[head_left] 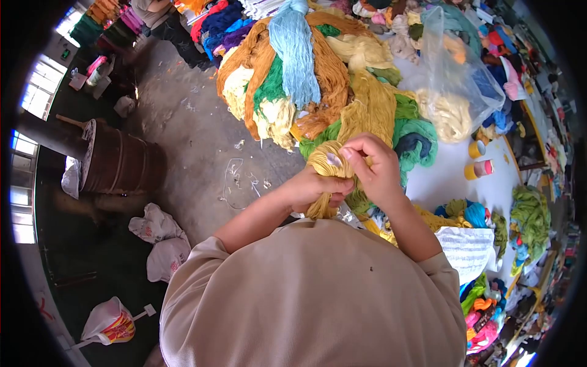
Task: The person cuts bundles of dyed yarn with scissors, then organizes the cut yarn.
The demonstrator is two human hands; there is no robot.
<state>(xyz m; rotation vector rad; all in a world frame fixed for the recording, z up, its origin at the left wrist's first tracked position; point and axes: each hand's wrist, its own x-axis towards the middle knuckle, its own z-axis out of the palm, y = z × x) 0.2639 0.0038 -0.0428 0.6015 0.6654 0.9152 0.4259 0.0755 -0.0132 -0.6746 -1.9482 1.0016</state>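
Spreading from twelve round to four o'clock of the hands, the white bench (449, 164) carries loose yarn in many colours. Heaped at eleven o'clock are rust-brown skeins (330, 76), with green and cream ones among them. A rusty metal drum (125, 158) stands at nine o'clock, and a person in dark trousers (176, 40) is partly visible between ten and eleven. At two o'clock a clear plastic bag (465, 92) lies over pale yarn. A light blue hank (295, 55) drapes over the brown ones just short of twelve, a mustard hank (372, 110) lies at one, and a teal skein (422, 136) sits at two. At the centre, just in front of the shirt, is a folded yellow hank (322, 160). The left hand (321, 188) has its fingers wrapped around the hank's lower part; the right hand (374, 164) has bent fingers with the thumb against its upper side, though whether they pinch a strand I cannot tell. Smallest are two yellow tubs (471, 172) at three o'clock, and a whitish patch (333, 160) on the held hank.
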